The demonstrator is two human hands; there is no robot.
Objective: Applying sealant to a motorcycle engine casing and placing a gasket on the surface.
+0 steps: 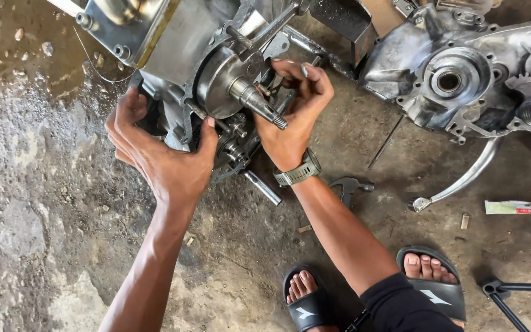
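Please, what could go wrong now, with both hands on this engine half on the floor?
1. The right hand works beside the crankshaft; its fingers might get pinched if the shaft turns or shifts.
2. The left hand steadies the engine case, which looks tilted; it could tip if that grip slips.
3. The concrete floor is gritty and wet in places, so dirt may get into the open case.
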